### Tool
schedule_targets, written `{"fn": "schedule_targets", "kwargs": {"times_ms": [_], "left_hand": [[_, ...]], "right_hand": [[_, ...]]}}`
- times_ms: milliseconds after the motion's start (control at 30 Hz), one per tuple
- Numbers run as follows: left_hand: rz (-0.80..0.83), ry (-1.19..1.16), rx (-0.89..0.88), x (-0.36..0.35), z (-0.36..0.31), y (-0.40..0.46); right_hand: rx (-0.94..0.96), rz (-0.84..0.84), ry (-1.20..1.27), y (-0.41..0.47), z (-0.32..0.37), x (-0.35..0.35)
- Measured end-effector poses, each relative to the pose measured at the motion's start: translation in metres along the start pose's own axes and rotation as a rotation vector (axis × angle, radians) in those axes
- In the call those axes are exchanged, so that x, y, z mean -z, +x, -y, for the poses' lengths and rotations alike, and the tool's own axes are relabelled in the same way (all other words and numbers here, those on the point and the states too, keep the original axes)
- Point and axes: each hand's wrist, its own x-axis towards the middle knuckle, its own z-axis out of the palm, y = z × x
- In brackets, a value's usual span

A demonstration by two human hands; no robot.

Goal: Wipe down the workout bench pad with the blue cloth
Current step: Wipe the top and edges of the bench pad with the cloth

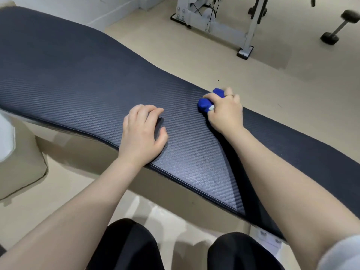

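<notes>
My knees (126, 248) face the bench pad (78, 90), running upper left to lower right; left hand (143, 131) rests spread, right hand (224, 112) clutches the bunched blue cloth (204, 104).

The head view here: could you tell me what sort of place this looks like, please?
Most likely a home gym or small workout room: a padded bench pad, a dumbbell on the floor, and a white machine frame behind.
</notes>
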Motion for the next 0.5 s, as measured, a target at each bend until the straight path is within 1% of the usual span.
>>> {"fn": "schedule_targets", "kwargs": {"times_ms": [33, 67, 133, 200, 267, 300, 333, 400, 433, 467, 500], "left_hand": [[0.004, 0.001, -0.004, 0.000, -0.001, 0.000], [0.011, 0.004, -0.013, 0.000, -0.002, 0.000], [0.019, 0.026, -0.034, 0.000, -0.003, 0.000], [0.005, 0.041, -0.042, 0.000, -0.003, 0.000], [-0.015, 0.042, -0.042, 0.000, -0.003, 0.000], [-0.027, 0.038, -0.046, -0.001, -0.002, -0.001], [-0.043, 0.034, -0.055, -0.002, -0.002, -0.001], [-0.080, 0.028, -0.071, -0.003, -0.001, -0.001], [-0.101, 0.035, -0.079, -0.004, 0.001, -0.001], [-0.122, 0.051, -0.093, -0.004, 0.001, -0.002], [-0.139, 0.074, -0.112, -0.004, 0.001, -0.002]], "right_hand": [[0.024, 0.027, -0.014, -0.007, 0.005, 0.001], [0.091, 0.057, 0.001, -0.019, 0.008, 0.003], [0.291, 0.110, 0.044, -0.053, 0.009, 0.008], [0.455, 0.210, 0.093, -0.087, 0.004, 0.017], [0.543, 0.321, 0.083, -0.095, -0.005, 0.022], [0.534, 0.319, 0.080, -0.088, -0.008, 0.022], [0.474, 0.272, 0.081, -0.076, -0.009, 0.019], [0.285, 0.153, 0.081, -0.058, -0.001, 0.013], [0.228, 0.127, 0.069, -0.060, 0.008, 0.011], [0.226, 0.119, 0.059, -0.069, 0.017, 0.009], [0.269, 0.119, 0.066, -0.085, 0.025, 0.009]]}}
